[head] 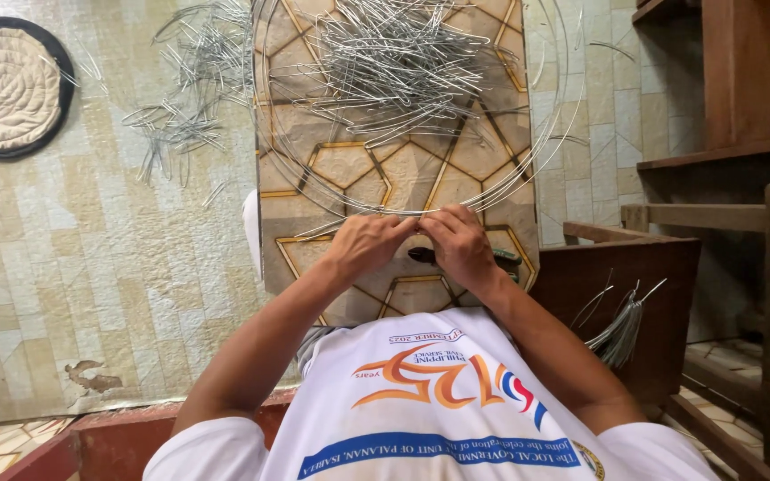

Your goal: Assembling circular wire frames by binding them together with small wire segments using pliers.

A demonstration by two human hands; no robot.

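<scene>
Head view: wire ring [421,212] pinched between both hands' fingers [407,224].

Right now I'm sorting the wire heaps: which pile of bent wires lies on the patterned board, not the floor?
The dense pile of bent wires beyond the hands; the looser pile lies on the floor tiles.

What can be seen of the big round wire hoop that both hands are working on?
The large thin silvery wire hoop looks like several metal rings laid nearly on top of one another. It lies flat on the patterned board, its right side overhanging the edge. A heap of bent silvery wire pieces sits inside it. The left hand and right hand pinch its near edge.
</scene>
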